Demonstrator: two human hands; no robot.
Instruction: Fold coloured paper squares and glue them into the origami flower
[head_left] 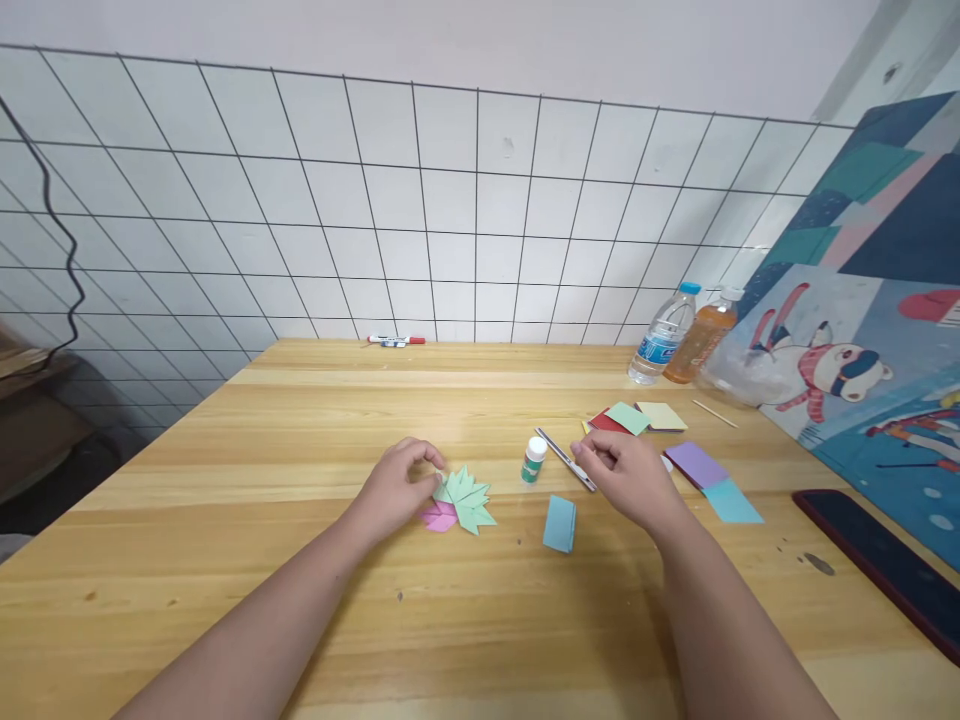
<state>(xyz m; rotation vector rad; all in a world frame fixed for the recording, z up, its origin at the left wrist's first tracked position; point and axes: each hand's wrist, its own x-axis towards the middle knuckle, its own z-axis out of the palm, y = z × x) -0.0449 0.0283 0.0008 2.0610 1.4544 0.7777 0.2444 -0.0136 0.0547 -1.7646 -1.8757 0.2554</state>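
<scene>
My left hand (400, 482) has its thumb and fingers closed at the left edge of a light green folded-paper leaf (466, 497) with pointed tips. A pink folded-paper piece (441, 517) lies partly under that leaf. Fingers curled and pinched, my right hand (624, 468) hovers by a slim utility knife (566, 460); whether anything small is in the pinch cannot be made out. Between my hands stands a white-capped glue bottle (533, 460) with a green label. A folded blue paper (559, 524) rests in front of it.
Colored paper sheets (628, 417) lie beyond my right hand, with purple paper (696, 465) and light blue paper (733, 501) to its right. Farther right is a phone (877, 565). A water bottle (664, 335) and an orange drink bottle (701, 338) stand behind. Markers (396, 341) lie by the wall.
</scene>
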